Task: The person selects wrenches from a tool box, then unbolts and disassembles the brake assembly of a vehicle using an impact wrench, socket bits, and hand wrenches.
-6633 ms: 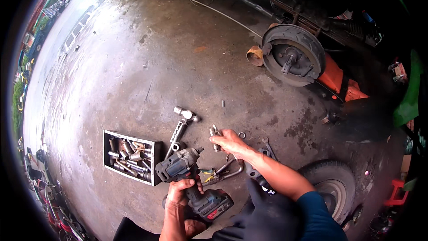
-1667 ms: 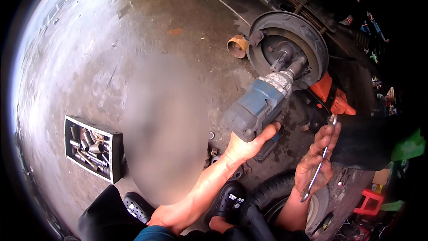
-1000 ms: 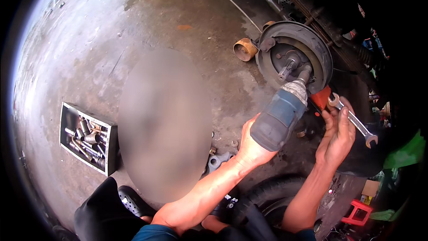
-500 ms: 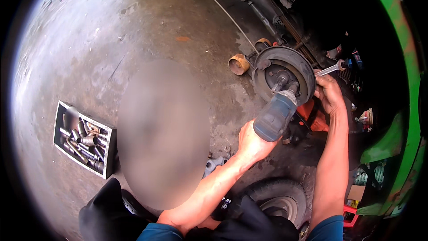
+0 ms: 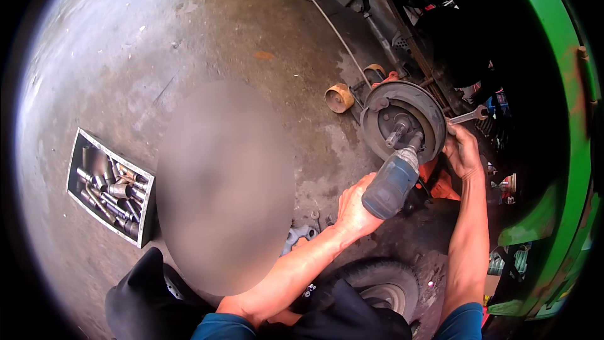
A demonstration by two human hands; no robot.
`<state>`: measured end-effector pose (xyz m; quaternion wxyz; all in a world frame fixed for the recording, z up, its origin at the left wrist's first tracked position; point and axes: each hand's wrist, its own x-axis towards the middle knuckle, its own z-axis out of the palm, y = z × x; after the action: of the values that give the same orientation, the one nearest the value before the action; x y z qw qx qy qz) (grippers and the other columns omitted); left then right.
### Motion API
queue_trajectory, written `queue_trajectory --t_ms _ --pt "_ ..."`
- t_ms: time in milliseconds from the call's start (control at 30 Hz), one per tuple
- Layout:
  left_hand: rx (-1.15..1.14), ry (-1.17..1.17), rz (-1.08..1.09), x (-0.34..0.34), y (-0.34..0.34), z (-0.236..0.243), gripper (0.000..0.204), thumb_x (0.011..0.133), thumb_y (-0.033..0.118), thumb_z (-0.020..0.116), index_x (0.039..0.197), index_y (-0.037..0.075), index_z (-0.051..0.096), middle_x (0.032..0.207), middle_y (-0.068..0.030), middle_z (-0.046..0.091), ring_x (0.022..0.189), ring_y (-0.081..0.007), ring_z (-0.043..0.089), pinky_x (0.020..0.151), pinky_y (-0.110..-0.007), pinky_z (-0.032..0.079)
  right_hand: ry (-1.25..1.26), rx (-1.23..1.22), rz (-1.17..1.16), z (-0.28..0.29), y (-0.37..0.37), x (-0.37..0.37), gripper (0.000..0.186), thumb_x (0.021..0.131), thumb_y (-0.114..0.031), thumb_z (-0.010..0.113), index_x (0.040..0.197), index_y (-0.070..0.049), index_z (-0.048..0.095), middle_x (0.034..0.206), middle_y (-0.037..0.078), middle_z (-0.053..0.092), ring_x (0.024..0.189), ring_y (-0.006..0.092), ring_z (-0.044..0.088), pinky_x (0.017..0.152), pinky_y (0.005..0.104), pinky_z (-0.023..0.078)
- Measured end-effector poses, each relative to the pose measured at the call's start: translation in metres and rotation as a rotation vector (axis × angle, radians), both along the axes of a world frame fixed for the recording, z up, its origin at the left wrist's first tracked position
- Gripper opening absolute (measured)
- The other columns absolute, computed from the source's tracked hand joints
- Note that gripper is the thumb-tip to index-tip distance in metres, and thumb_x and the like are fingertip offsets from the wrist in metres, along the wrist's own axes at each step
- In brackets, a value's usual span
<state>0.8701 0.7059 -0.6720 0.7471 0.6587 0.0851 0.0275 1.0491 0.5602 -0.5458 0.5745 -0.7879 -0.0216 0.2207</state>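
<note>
Below and left of the brake plate point(image 5: 415, 112), our left hand point(image 5: 354, 209) is wrapped around the impact driver point(image 5: 389, 190), its long axis slanting up-right to the plate's face; behind the plate's right rim, our right hand point(image 5: 464, 152) meets the outward-pointing wrench point(image 5: 468, 116), its grip hidden.

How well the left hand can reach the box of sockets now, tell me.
Probably not now: the left hand is wrapped round the power tool, whose nose is at the round plate, and the box lies off to the left.
</note>
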Motion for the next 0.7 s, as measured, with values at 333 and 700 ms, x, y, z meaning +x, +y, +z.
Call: queue_trajectory --t_ms 333,700 --pt "0.153 -0.012 -0.052 0.009 0.024 0.01 0.043 0.071 0.02 0.069 0.111 0.009 0.056 0.103 -0.0153 0.062 0.096 -0.0359 0.06 0.081 -0.042 0.048 -0.023 -0.192 0.142 0.013 0.003 0.021 0.019 0.09 -0.015 0.05 0.095 0.0 0.06 0.089 0.005 0.064 0.077 0.0128 0.061 0.069 0.027 0.051" --pt "-0.074 -0.101 0.007 0.001 -0.012 -0.016 0.043 0.074 0.019 0.07 0.112 0.006 0.057 0.106 -0.0141 0.063 0.097 -0.031 0.061 0.086 -0.038 0.047 -0.235 0.19 -0.187 -0.037 0.001 -0.013 0.04 0.094 -0.029 0.05 0.12 0.002 0.051 0.121 0.008 0.056 0.109 0.0185 0.054 0.099 0.0334 0.04"
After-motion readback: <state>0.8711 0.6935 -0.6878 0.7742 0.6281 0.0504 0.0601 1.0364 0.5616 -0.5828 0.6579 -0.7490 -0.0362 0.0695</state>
